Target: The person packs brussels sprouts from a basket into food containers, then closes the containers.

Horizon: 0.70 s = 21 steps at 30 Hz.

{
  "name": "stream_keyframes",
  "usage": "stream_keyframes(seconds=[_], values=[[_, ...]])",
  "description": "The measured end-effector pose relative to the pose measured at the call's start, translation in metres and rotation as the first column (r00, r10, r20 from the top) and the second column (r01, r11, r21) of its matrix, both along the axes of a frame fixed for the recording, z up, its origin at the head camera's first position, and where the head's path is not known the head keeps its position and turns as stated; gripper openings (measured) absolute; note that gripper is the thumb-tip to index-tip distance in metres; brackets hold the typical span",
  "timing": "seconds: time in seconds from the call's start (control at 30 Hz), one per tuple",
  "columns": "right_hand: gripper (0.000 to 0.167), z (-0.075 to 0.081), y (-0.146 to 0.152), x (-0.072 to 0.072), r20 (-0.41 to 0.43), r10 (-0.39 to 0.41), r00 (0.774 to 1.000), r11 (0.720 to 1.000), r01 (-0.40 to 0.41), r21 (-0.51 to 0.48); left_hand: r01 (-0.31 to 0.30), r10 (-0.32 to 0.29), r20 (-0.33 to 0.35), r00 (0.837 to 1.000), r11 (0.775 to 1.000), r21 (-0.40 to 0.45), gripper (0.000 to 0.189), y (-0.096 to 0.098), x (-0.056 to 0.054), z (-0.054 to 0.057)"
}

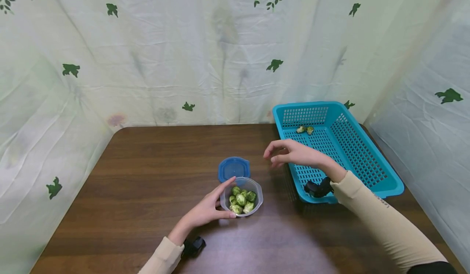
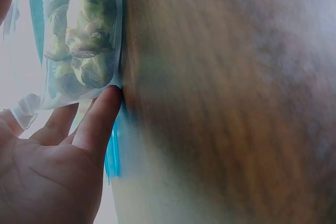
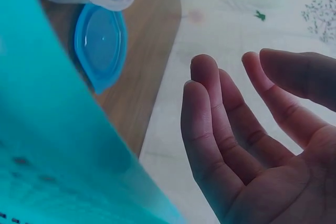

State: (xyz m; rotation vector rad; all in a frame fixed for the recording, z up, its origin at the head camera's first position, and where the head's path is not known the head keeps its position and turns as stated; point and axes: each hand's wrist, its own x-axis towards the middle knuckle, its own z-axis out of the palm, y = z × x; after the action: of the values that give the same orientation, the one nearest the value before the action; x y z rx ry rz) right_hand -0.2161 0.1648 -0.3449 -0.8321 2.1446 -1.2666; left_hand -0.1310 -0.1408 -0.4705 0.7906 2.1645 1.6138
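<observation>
A clear plastic container [image 1: 260, 196] holding several Brussels sprouts [image 1: 240, 199] stands on the table. My left hand [image 1: 207, 206] grips it from the left, thumb on the near side and index finger on the far rim. The left wrist view shows the sprouts [image 2: 92, 30] stacked behind the clear wall, with fingers [image 2: 97, 121] against it. My right hand [image 1: 288, 151] hovers by the left edge of a blue basket [image 1: 367, 143], fingers loosely bent and nothing between them. In the right wrist view the bent fingers [image 3: 202, 124] are apart from the thumb.
Just behind the container lies a blue lid [image 1: 233, 169], flat on the brown wooden table [image 1: 161, 164]. Two small sprouts [image 1: 305, 129] sit at the basket's far left corner. A white leaf-patterned curtain [image 1: 154, 54] hangs behind and at both sides.
</observation>
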Motion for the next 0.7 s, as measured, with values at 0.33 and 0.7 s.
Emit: stream_keyframes(seconds=[0.33, 0.7], values=[[0.02, -0.003, 0.014, -0.008, 0.001, -0.059, 0.998, 0.998, 0.059, -0.005, -0.003, 0.003, -0.002, 1.0, 1.0, -0.002, 0.095, 0.0, 0.0, -0.001], [0.024, -0.005, 0.032, -0.019, -0.028, -0.105, 0.994, 0.994, 0.104, -0.037, -0.001, 0.001, 0.001, 1.0, 1.0, -0.004, 0.096, 0.0, 0.0, 0.0]])
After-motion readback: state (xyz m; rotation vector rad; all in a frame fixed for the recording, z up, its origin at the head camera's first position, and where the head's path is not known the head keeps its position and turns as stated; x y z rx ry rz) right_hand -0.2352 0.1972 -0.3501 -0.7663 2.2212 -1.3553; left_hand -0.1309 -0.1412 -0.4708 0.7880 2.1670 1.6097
